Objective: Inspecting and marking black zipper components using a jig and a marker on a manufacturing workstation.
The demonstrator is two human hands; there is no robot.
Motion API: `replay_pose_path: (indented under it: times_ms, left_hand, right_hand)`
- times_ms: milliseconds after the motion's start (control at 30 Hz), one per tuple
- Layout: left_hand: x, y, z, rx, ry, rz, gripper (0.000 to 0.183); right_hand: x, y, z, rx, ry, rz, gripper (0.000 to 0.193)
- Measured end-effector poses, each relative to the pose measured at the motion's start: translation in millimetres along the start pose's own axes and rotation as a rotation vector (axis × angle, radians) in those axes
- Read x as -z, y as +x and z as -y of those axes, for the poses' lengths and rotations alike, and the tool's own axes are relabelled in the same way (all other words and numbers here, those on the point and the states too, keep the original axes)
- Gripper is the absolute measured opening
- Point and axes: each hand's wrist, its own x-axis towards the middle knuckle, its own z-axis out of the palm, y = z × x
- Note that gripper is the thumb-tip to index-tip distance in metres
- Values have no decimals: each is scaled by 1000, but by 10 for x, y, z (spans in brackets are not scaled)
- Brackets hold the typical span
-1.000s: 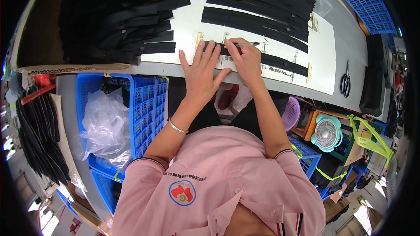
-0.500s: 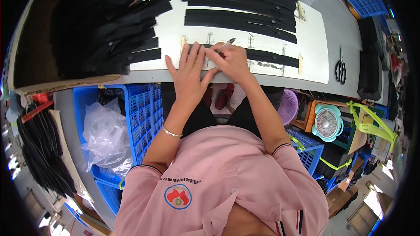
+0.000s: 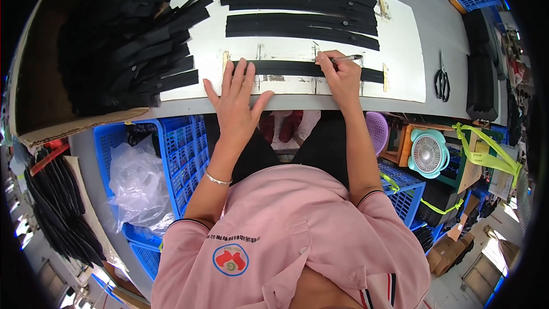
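A single black fabric strip (image 3: pixel 286 68) lies across a white board (image 3: pixel 400 51) near the table's front edge. My left hand (image 3: pixel 237 97) rests flat on the strip's left end, fingers stretched and thumb spread to the side. In my right hand (image 3: pixel 344 80) is a pen (image 3: pixel 351 58), its fingers pinched around it. That hand sits over the right half of the strip, beside a dark cross line (image 3: pixel 314 51) drawn on the board. The pen's tip is hard to make out behind the fingers.
More black strips (image 3: pixel 297 3) lie in rows farther back on the board. A cardboard box (image 3: pixel 40 63) at left holds a heap of strips (image 3: pixel 126 51). Scissors (image 3: pixel 441 83) lie at right, near black stacked pieces (image 3: pixel 481 68). A blue crate (image 3: pixel 186 154) stands below the table.
My right hand has moved rightward along the strip with the pen, away from my left hand. My left hand stays at the strip's left end. The whole view has shifted slightly.
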Motion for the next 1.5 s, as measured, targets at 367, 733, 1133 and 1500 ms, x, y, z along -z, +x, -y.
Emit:
replay_pose_path:
  times_ms: [367, 733, 1133, 1500]
  left_hand:
    - [1, 112, -245, -2, -28, -39, 59]
    - [-465, 482, -640, -101, -404, -163, 11]
    - [-485, 502, -661, -69, -423, -190, 8]
    - [-484, 489, -645, -93, -370, -177, 11]
  right_hand:
    - [12, 9, 37, 5, -134, 78, 19]
    - [12, -24, -25, 67, 18, 26, 18]
    - [62, -16, -18, 163, -34, 104, 19]
    - [352, -72, 25, -19, 217, 117, 17]
